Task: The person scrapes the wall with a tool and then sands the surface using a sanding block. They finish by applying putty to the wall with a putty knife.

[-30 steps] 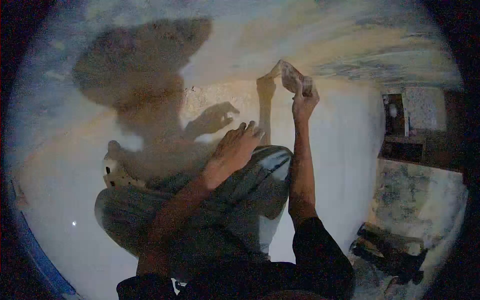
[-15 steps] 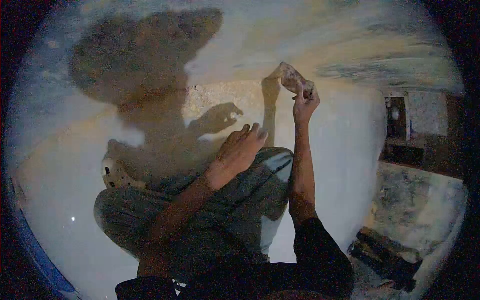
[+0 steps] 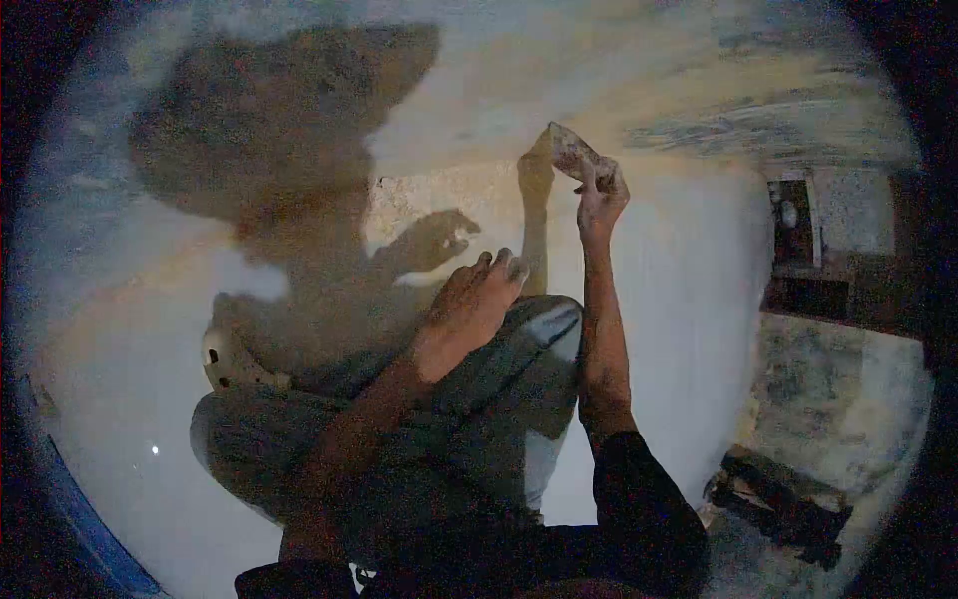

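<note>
My right hand is closed around one end of a flat, stained scraper, raised against the pale wall with its far corner at the edge of the hand's shadow. Brownish smears cover its face. Lower and to the left, my left hand hangs over my bent knee, back toward me, fingers loosely curled. Its shadow shows a gap between thumb and fingers, and I see nothing held there. Behind the shadows lies a rough, speckled patch of the surface.
My dark trousers fill the lower middle, with a light clog with holes at the left. A blue strip edges the lower left. Dark, jumbled objects lie at lower right, below a doorway-like opening.
My right hand and the scraper have shifted slightly left, and the scraper appears more tilted. The left hand has barely moved.
</note>
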Tool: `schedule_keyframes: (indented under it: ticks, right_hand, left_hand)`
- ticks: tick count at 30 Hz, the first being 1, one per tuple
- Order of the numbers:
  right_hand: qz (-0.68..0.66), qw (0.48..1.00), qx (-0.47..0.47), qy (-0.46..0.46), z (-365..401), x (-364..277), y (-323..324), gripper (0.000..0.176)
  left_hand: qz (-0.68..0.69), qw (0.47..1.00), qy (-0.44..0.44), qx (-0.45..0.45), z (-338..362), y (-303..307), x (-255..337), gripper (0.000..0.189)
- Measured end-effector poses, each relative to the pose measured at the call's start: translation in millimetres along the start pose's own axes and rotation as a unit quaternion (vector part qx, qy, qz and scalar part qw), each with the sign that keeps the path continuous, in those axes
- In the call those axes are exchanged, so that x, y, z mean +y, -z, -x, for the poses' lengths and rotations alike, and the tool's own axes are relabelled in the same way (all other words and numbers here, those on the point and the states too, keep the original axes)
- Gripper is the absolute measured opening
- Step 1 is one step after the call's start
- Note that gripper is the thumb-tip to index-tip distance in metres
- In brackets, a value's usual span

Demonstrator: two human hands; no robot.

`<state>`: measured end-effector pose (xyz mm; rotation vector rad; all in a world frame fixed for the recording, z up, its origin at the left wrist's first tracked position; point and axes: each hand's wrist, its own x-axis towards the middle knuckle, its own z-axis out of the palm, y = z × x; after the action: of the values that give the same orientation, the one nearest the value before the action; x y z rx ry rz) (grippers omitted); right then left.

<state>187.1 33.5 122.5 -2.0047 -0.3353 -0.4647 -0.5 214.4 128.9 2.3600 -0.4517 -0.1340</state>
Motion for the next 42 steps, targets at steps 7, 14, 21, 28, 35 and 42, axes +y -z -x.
schedule_keyframes:
  ticks: [7, 14, 21, 28, 35, 42]
  right_hand:
    - [0.052, 0.997, -0.017, -0.046, -1, -10, 1, 0.015]
    - [0.103, 0.988, 0.022, 0.11, 0, -14, -9, 0.014]
    - [0.041, 0.999, 0.011, 0.016, 13, -21, -13, 0.01]
    - [0.042, 0.998, -0.003, 0.05, 5, -5, -2, 0.01]
    - [0.066, 0.996, 0.014, 0.051, 4, -6, -7, 0.01]
    - [0.097, 0.991, 0.0, 0.097, 5, 5, -8, 0.016]
  left_hand:
    - [0.007, 1.0, 0.009, 0.016, 5, 5, 1, 0.035]
    - [0.05, 0.997, 0.032, -0.048, 0, 9, 7, 0.036]
    - [0.004, 1.0, -0.001, -0.028, 4, -3, 1, 0.039]
    - [-0.021, 1.0, -0.018, 0.003, 6, -1, -1, 0.037]
    - [-0.01, 1.0, -0.003, 0.017, 3, 1, 4, 0.042]
    - [-0.021, 1.0, -0.012, 0.002, -5, -10, -3, 0.034]
